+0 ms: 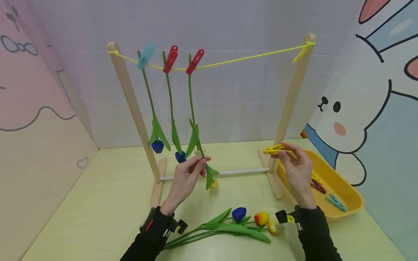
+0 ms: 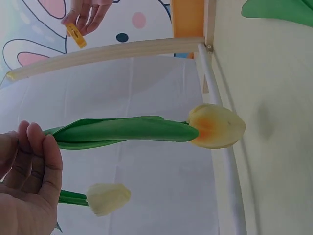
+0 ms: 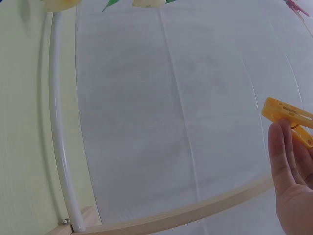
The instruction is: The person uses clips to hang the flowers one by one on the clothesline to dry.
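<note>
My left hand [image 1: 187, 177] pinches the green stem of a yellow artificial tulip [image 1: 213, 184], its bloom pointing down; the left wrist view shows that bloom as pale yellow with an orange base [image 2: 217, 126]. My right hand [image 1: 298, 170] holds a yellow clothespin [image 1: 273, 149] by the right post. From a yellow string [image 1: 248, 56] hang two blue tulips [image 1: 157, 146] and a white tulip [image 2: 108, 198], heads down. A light blue clothespin [image 1: 146, 57] and two red clothespins [image 1: 195, 62] clip their stems to the string. The held tulip is in front of the white one.
Two wooden posts [image 1: 294, 87] carry the string, joined low down by a white rod [image 1: 243, 171]. Several tulips [image 1: 239, 214] lie on the table in front. At right, a yellow basket [image 1: 354, 201] contains several clothespins [image 1: 336, 202].
</note>
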### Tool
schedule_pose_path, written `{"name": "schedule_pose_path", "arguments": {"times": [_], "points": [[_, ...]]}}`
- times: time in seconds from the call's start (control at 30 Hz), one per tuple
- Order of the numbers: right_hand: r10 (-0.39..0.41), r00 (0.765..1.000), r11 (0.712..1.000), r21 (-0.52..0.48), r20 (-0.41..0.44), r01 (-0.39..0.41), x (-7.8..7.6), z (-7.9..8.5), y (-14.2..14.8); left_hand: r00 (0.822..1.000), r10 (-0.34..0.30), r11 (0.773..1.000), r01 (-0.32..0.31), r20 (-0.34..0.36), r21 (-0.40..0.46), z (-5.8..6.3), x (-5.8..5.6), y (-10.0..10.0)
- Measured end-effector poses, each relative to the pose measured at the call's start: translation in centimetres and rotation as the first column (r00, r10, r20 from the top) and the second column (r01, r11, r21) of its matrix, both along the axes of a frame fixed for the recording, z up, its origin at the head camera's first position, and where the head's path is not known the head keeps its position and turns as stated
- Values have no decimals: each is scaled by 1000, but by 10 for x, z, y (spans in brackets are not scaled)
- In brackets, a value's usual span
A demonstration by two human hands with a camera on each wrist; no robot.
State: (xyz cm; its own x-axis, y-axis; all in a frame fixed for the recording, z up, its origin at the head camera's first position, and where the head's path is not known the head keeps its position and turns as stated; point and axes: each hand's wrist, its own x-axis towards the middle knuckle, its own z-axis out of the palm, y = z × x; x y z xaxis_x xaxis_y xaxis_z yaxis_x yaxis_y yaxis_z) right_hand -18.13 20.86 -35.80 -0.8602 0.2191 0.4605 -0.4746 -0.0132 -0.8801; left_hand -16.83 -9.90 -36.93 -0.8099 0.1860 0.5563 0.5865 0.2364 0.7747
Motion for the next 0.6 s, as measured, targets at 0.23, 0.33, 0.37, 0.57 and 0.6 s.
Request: {"name": "schedule_pose_path", "arguments": {"times": [0.23, 0.33, 0.37, 0.57, 0.6], "points": [[4, 999, 998, 62, -32, -2, -4, 6, 0, 986, -49, 999, 51, -162, 7, -24, -27, 1], [21, 995, 996, 84, -98, -13, -8, 9, 0, 991, -21, 1000, 21, -134, 0, -4, -20, 6], [25, 993, 996, 91, -115, -14, -9, 11, 0, 992, -11, 1000, 10, -126, -5, -1, -20, 7], [14, 982, 988, 151, -190, 16, -13, 23, -2, 995, 51, 998, -55, -86, -35, 22, -16, 12], [8, 978, 986, 165, -209, 28, -14, 26, -2, 995, 55, 998, -58, -89, -34, 24, -17, 12]]}}
